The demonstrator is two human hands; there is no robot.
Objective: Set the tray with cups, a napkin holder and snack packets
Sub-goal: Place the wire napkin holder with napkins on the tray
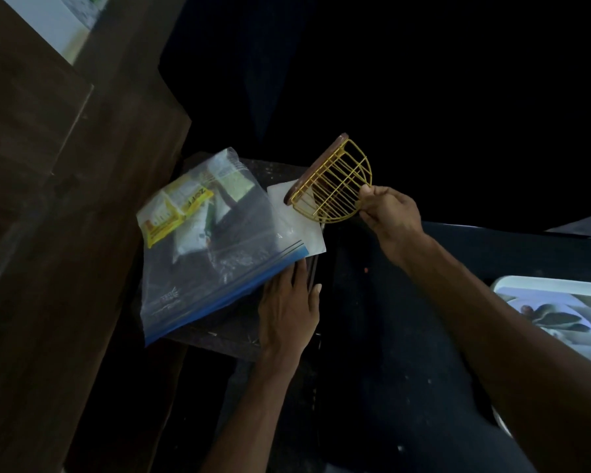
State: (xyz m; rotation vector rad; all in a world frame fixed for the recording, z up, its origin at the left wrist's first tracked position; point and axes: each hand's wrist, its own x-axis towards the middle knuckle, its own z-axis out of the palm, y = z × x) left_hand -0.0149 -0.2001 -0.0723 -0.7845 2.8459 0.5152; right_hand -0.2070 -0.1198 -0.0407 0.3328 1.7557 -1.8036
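My right hand (391, 213) pinches the rim of a gold wire napkin holder (335, 184) with a brown wooden base, holding it tilted in the air. Under it lies a white napkin (301, 227) on a dark surface. A clear zip bag (212, 244) with a blue seal holds yellow and white snack packets (176, 213). My left hand (289, 305) rests flat at the bag's sealed edge, fingers spread, on the dark tray-like surface (232, 339). No cups are in view.
A dark wooden cabinet (65, 199) fills the left side. A white tub (556, 308) with dishes sits at the right edge. The dark speckled counter (389, 387) runs between them. The background is very dark.
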